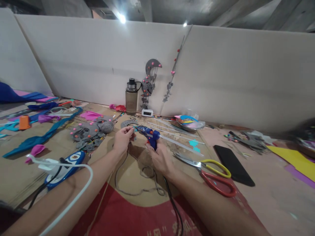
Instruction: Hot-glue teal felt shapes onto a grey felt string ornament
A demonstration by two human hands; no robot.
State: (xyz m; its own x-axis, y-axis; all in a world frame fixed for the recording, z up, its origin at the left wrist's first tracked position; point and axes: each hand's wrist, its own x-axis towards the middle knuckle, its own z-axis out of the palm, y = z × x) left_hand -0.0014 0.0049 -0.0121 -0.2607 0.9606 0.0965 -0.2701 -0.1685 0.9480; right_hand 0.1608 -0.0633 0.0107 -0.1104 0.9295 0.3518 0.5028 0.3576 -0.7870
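Note:
My right hand (pixel 159 157) is wrapped around the handle of a blue hot glue gun (pixel 152 134), with a long clear glue stick (pixel 179 144) sticking out of its back end. The gun's nozzle points left, close to the fingertips of my left hand (pixel 123 139). Those fingers are pinched on a small teal piece (pixel 135 129), whose shape is mostly hidden. Grey yarn (pixel 116 183) trails down from beneath my left hand and loops over the cardboard (pixel 137 201). Just beyond the nozzle lies a grey curved felt piece (pixel 128 123).
Scissors (pixel 200 164) and a black phone (pixel 233 165) lie to the right, near teal cutouts (pixel 193 143). A bottle (pixel 131 98) stands by the white partition (pixel 98 59). Leftward are grey felt decorations (pixel 86 131) and a blue-white power strip (pixel 65 168); a white cable (pixel 86 177) crosses my left forearm.

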